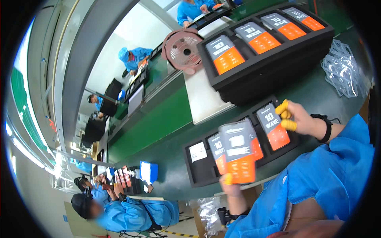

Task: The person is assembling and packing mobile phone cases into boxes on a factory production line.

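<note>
My left hand (230, 185), with a yellow fingertip cover, holds up a flat grey and orange package (239, 154) over a black compartment tray (198, 176). My right hand (300, 119), wearing yellow finger covers and a black wristband, presses on a similar package (273, 129) lying in a slot at the tray's right end. Another package (217, 152) lies in a middle slot, partly hidden by the held one. A white card (197, 151) lies in the left slot.
A stack of black trays (278, 75) holding several grey and orange packages stands beyond on the green bench. A pink fan (182, 48) is behind it, clear plastic shells (342, 71) lie at right. Other people in blue coats work along the line at left.
</note>
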{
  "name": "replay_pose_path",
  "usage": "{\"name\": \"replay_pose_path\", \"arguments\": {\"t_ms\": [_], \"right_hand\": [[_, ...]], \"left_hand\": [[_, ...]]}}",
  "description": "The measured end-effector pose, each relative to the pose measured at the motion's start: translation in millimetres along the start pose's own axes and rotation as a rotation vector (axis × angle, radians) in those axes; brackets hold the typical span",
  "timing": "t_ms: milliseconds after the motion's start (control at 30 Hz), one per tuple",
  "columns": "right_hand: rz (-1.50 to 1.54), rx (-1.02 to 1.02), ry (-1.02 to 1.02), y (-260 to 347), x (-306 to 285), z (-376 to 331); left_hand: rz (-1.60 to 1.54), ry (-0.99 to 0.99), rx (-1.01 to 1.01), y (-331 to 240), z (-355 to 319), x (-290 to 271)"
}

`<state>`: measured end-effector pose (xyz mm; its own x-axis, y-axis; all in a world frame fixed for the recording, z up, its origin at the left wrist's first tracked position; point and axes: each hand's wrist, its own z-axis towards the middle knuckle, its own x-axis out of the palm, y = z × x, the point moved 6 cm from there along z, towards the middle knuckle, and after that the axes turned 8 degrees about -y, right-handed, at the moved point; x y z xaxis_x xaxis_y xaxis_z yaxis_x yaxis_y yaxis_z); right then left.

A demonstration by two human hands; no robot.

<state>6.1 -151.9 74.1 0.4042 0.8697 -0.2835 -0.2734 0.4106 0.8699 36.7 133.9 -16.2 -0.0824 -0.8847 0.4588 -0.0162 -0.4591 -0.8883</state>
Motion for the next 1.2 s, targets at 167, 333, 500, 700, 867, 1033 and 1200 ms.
{"name": "replay_pose_path", "arguments": {"t_ms": [167,333,500,700,867,1033,1200], "right_hand": [[-0.326,0.227,-0.032,-3.7,5.6,2.7],[-0.658,0.461,-0.006,-15.5,4.3,-24.0],[-0.725,0.637,-0.066,-15.4,-6.1,-48.5],[-1.125,0.871,0.175,-132.4,23.3,-91.1],[-0.451,0.999,-0.121,-74.8,-6.6,-59.0],[-0.490,0.706,-0.215,9.0,-39.1,-72.5],[-0.352,0.279,-0.371,108.2,-84.2,-57.6]], "left_hand": [[0.589,-0.221,0.010,-54.1,47.5,-132.7],[0.858,0.056,-0.350,-38.8,85.9,-172.0],[1.989,-0.083,-0.228,-96.6,80.7,-137.6],[1.582,-0.179,-0.320,-25.8,86.5,-208.5],[0.513,-0.321,-0.532,-50.7,71.4,-209.5],[0.183,-0.287,-0.421,-133.9,30.2,-195.2],[0.210,-0.167,-0.296,-214.6,32.0,-120.1]]}}
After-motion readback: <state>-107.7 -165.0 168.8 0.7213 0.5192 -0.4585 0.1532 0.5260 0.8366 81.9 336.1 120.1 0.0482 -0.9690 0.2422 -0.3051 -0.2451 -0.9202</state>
